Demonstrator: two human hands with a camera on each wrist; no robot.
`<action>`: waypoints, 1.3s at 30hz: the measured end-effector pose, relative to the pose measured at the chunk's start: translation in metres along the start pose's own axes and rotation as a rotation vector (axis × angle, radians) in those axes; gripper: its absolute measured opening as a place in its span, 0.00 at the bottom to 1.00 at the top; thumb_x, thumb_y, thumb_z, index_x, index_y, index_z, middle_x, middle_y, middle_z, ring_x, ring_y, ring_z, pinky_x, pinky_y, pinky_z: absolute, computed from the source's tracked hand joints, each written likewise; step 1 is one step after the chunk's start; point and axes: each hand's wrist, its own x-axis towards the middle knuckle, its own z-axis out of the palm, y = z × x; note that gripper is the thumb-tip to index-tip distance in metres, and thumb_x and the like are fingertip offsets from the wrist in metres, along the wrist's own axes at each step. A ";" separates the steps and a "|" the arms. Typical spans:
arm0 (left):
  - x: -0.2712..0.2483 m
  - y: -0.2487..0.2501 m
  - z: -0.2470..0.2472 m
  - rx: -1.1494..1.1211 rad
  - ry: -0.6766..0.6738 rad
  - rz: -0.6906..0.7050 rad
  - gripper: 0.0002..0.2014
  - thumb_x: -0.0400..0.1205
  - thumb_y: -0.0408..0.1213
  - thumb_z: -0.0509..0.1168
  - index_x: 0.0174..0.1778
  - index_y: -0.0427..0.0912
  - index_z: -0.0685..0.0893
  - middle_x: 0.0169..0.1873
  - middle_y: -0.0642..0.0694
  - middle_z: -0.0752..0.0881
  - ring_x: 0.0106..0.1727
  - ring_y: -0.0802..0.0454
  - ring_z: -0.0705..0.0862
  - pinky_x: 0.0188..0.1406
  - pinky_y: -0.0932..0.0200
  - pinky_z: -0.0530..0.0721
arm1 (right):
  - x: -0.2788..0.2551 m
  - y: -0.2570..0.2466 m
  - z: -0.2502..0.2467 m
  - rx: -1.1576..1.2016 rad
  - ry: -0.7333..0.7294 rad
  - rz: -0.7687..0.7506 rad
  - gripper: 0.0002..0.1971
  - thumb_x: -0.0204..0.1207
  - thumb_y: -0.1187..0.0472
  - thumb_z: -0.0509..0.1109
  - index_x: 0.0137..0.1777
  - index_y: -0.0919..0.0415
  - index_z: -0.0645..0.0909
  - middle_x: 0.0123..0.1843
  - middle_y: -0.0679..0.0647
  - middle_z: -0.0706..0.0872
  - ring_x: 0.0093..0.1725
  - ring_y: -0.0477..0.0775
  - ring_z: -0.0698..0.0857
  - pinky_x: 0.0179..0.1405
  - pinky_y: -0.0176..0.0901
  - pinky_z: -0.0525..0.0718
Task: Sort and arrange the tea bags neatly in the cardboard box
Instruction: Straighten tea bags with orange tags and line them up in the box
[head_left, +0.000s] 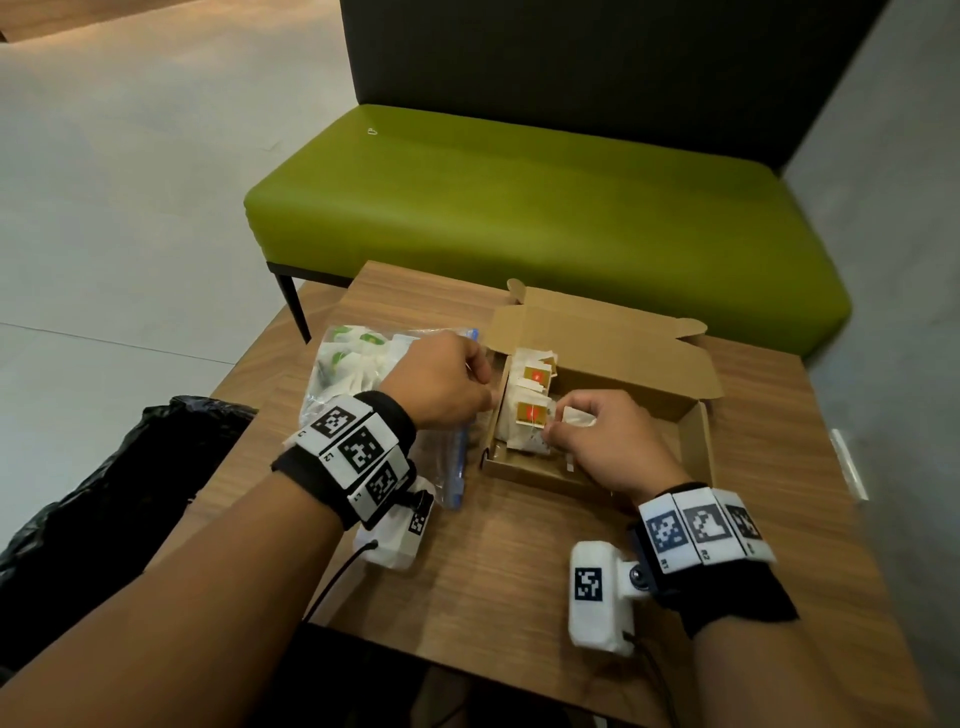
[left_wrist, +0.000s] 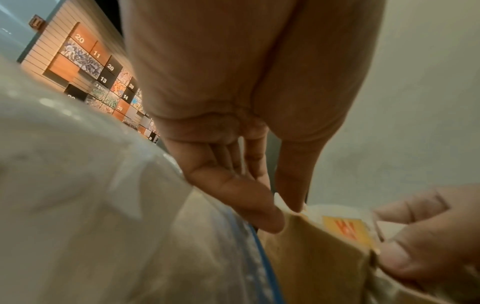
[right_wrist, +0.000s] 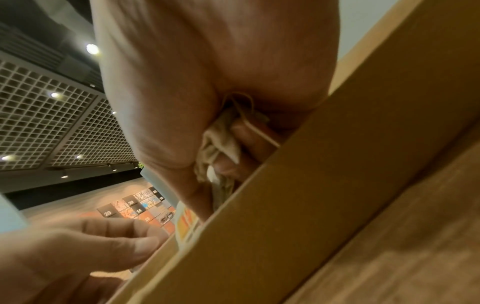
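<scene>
On the wooden bench (head_left: 519, 545), the open brown cardboard box (head_left: 696, 441) holds yellow-tagged white tea bags (head_left: 530, 410) at its left end. The right hand (head_left: 608, 441) clutches a crumpled tea bag (head_left: 576, 415) inside; the left hand (head_left: 441, 384) pinches the box's left wall. A careless push could topple the row.

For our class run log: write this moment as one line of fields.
left hand: on cardboard box wall | right hand: holds tea bag in box | plastic bag: left of box
</scene>
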 end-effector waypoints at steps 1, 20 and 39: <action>0.000 0.001 0.001 -0.007 -0.016 -0.014 0.07 0.75 0.36 0.76 0.45 0.43 0.85 0.39 0.49 0.88 0.41 0.53 0.87 0.37 0.62 0.83 | 0.001 -0.001 0.002 -0.031 -0.004 0.008 0.03 0.78 0.57 0.76 0.43 0.49 0.89 0.45 0.45 0.91 0.47 0.47 0.87 0.38 0.39 0.79; -0.002 0.011 0.005 -0.075 -0.070 -0.111 0.04 0.78 0.32 0.74 0.43 0.41 0.84 0.38 0.42 0.89 0.36 0.46 0.92 0.36 0.49 0.93 | 0.005 -0.004 0.004 0.113 0.224 0.064 0.20 0.84 0.39 0.63 0.45 0.54 0.84 0.40 0.50 0.87 0.43 0.52 0.85 0.38 0.46 0.80; -0.001 0.013 0.007 0.172 -0.037 -0.036 0.10 0.78 0.40 0.73 0.51 0.44 0.81 0.48 0.45 0.87 0.45 0.47 0.87 0.49 0.51 0.89 | 0.002 0.000 0.000 -0.201 -0.050 0.132 0.12 0.67 0.48 0.84 0.44 0.49 0.87 0.46 0.46 0.89 0.47 0.49 0.87 0.45 0.48 0.87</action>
